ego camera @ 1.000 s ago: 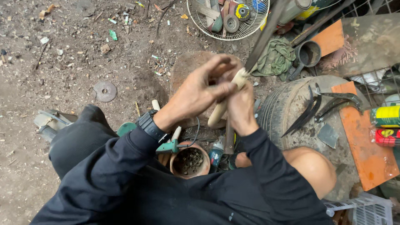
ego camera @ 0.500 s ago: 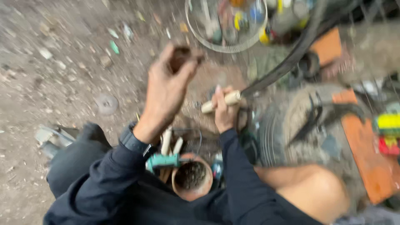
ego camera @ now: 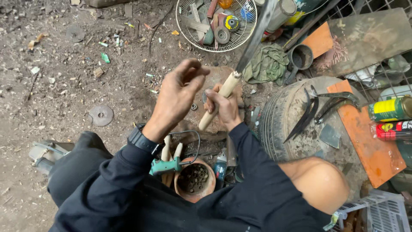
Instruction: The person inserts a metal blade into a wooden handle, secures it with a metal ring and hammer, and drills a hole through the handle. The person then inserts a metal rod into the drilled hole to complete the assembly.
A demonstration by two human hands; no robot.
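In the head view, the right hand (ego camera: 224, 107) is closed firmly around a pale wooden handle (ego camera: 219, 99), near its middle. The handle is tilted, with its lower end toward the person and its upper end pointing away. From the upper end comes a long dark blade (ego camera: 256, 36), which is blurred and goes up toward the wire basket (ego camera: 185, 32).

The left hand (ego camera: 177, 95) is raised just beside the handle, on its left side, and does not touch it. Its fingers are curled and loosely together; I cannot tell if it holds something small.

Below the hands stands a clay pot (ego camera: 194, 180) with small dark pieces inside, and beside it lies a green tool (ego camera: 165, 166). To the right is an old tyre (ego camera: 288, 120) with metal shears (ego camera: 315, 109) resting on it, and a green rag (ego camera: 268, 63) lies near the basket.
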